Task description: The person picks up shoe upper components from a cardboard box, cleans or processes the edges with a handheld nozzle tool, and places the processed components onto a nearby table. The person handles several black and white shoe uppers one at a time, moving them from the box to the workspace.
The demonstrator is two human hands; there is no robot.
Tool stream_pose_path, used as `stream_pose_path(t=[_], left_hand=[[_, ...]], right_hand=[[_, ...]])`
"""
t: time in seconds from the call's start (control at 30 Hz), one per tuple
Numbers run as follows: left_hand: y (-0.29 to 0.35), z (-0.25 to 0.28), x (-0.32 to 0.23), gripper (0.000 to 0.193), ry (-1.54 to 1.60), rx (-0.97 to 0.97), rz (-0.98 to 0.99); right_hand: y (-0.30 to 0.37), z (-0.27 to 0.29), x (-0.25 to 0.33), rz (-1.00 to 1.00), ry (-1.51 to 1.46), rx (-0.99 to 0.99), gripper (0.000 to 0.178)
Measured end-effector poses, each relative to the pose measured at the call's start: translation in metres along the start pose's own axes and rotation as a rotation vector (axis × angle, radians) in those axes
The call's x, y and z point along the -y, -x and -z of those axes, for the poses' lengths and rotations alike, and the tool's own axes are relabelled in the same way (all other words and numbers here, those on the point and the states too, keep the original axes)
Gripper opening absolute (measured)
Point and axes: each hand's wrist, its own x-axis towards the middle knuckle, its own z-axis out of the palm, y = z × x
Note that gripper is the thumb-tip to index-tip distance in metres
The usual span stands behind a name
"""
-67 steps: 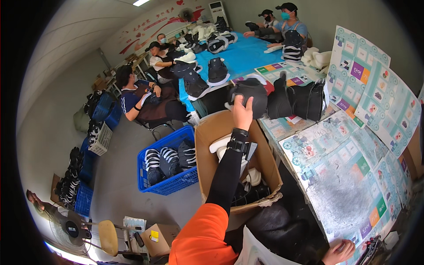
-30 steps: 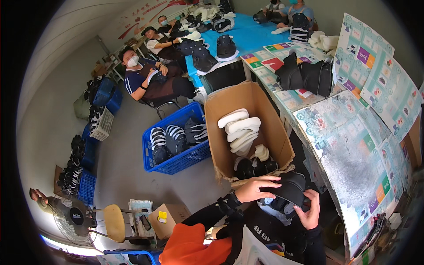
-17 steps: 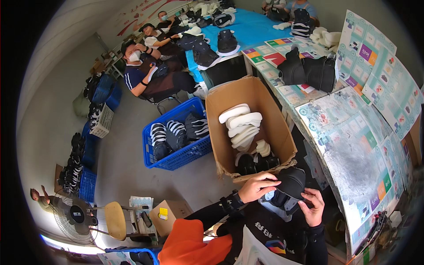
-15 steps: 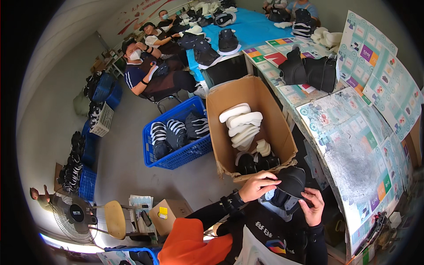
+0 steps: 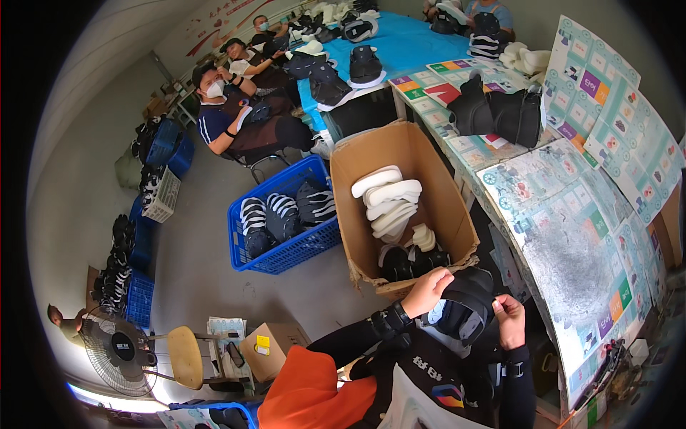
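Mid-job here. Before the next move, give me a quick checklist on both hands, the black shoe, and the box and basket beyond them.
1. Right hand on the black shoe: ok, thumb and fingers at its right edge.
2. Left hand at the shoe: ok, it is at the left side; how firmly it grips, cannot tell.
3. One hand free: not ok, both are at the shoe.
4. Gap between shoe and cardboard box: cannot tell, they appear close in this single view.
5. White pieces inside the box: ok.
6. Striped shoes inside the blue basket: ok.
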Motion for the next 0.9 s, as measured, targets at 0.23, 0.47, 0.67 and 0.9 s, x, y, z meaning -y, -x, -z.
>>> stream_pose_path(t=[0.23, 0.47, 0.67, 0.9], left_hand=[[-0.001, -0.001, 0.008, 0.021, -0.014, 0.029, 0.004], [-0.026, 0.005, -0.027, 0.019, 0.012, -0.02, -0.038], [-0.04, 0.042, -0.084, 0.019, -0.001, -0.101, -0.069], [-0.055, 0.044, -0.131, 0.018, -0.111, -0.198, -0.334]], right_hand=[[0.016, -0.011, 0.155, 0.648, 0.424, -0.16, 0.032], [0.088, -0.006, 0.28, 1.062, 0.397, -0.149, 0.064], [0.034, -0.03, 0.281, 0.991, 0.823, -0.195, 0.076], [-0.003, -0.067, 0.198, 0.918, 1.331, 0.077, 0.068]])
